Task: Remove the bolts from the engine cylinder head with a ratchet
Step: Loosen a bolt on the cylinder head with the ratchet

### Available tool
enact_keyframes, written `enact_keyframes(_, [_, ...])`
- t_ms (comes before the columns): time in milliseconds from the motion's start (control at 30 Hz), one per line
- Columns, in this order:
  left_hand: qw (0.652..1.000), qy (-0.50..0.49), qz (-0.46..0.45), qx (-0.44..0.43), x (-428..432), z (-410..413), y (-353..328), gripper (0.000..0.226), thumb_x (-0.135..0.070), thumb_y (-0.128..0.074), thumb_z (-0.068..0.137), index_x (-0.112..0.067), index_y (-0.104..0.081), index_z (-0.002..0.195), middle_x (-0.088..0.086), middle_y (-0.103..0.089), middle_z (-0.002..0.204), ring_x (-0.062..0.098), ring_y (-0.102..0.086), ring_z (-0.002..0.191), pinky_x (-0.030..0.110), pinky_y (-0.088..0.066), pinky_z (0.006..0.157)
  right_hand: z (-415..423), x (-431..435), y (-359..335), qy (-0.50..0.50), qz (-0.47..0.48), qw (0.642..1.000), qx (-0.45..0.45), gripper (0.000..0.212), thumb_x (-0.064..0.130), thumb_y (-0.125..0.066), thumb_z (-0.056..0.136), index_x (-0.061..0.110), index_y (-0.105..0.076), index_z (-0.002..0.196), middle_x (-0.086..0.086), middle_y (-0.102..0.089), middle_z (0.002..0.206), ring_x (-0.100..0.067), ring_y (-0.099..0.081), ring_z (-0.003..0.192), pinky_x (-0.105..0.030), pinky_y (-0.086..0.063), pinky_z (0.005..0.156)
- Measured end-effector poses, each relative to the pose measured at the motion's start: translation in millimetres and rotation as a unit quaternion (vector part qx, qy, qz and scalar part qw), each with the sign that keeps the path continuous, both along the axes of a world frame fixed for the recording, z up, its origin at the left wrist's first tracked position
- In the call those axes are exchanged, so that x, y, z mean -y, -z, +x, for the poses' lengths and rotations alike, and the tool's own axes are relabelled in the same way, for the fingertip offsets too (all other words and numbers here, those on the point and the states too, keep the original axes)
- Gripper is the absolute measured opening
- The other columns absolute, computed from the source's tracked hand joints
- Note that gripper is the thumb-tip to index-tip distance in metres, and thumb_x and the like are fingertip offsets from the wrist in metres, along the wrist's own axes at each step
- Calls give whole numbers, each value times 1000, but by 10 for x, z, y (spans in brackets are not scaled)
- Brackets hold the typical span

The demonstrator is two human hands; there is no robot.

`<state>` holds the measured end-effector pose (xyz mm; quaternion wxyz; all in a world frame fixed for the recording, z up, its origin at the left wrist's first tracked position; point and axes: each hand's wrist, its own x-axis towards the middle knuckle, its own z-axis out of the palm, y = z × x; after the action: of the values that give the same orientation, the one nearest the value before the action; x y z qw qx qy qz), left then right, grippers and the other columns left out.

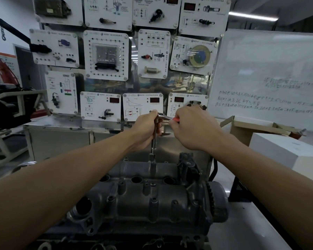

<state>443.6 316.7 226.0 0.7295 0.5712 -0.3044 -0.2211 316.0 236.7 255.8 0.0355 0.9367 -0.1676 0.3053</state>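
Left grip holds the upright extension bar; right grip clasps the ratchet handle, pointing right. The bolt lies straight below, at the far edge of the cylinder head.

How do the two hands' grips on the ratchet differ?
The left hand wraps the upright extension bar; the right hand grips the red ratchet handle, lying roughly level. Left hand sits under the ratchet head; right hand out at the handle's end. Both curl round the tool above the cylinder head.
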Motion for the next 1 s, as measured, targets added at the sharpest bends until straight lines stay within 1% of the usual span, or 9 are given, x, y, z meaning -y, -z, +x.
enact_keyframes(167, [1000,-1,28,9,-5,85,27,37,-27,-34,108,-12,-49,78,5,-50,69,18,-46,68,38,-44,80,-10,-85,-78,-31,76,996,-42,38,31,-54,97,14,-43,65,-1,-48,63,-18,-51,58,-28,-39,51])
enact_keyframes(300, [999,-18,26,9,-22,131,11,35,-22,-37,106,-10,-57,80,6,-53,70,18,-50,67,35,-45,68,39,-174,-172,-71,220,972,-47,41,22,-59,93,14,-41,56,8,-38,37,-7,-34,35,-18,-25,33])
enact_keyframes(400, [999,-2,31,23,-77,166,-12,31,-19,-39,104,-8,-68,100,4,-59,66,17,-56,65,37,-48,72,76,-162,-208,-43,112,986,-116,35,16,-50,99,15,-44,65,-1,-46,64,-12,-42,54,-23,-34,47])
enact_keyframes(500, [997,18,55,54,-144,168,-25,31,-23,-39,106,-8,-59,88,3,-60,64,20,-57,68,41,-53,80,96,51,-211,-5,8,989,-145,24,10,-46,101,10,-52,77,-6,-55,82,-21,-56,74,-32,-46,65])
enact_keyframes(600, [991,23,81,107,-178,139,-21,27,-29,-38,109,-10,-48,92,4,-58,72,22,-56,77,44,-53,86,160,432,-139,-44,58,988,-138,23,11,-42,105,12,-62,116,-6,-62,107,-25,-58,98,-40,-49,87])
enact_keyframes(667, [986,12,85,140,-180,140,-1,27,-31,-39,109,-9,-51,101,5,-59,77,24,-56,82,51,-53,93,256,611,-39,-79,91,987,-105,36,15,-40,107,20,-54,140,-6,-60,128,-23,-55,113,-39,-44,100])
enact_keyframes(767, [980,5,95,177,-167,121,23,23,-30,-48,106,-10,-59,107,6,-63,84,23,-59,86,55,-51,100,449,716,93,-96,84,988,-90,51,10,-40,105,22,-37,155,-4,-47,150,-23,-42,137,-42,-33,116])
enact_keyframes(900, [967,20,125,223,-181,174,63,10,-12,-57,102,-15,-64,97,2,-70,90,18,-65,94,45,-54,101,579,723,173,-82,40,992,-92,55,9,-42,104,18,-31,157,-8,-41,155,-27,-35,141,-45,-31,116])
enact_keyframes(1000, [961,-4,136,239,-204,236,58,14,-6,-58,100,-14,-66,91,1,-74,86,17,-70,90,31,-60,84,487,631,90,-64,2,995,-78,32,25,-43,105,16,-56,134,-10,-59,130,-29,-50,121,-49,-42,105])
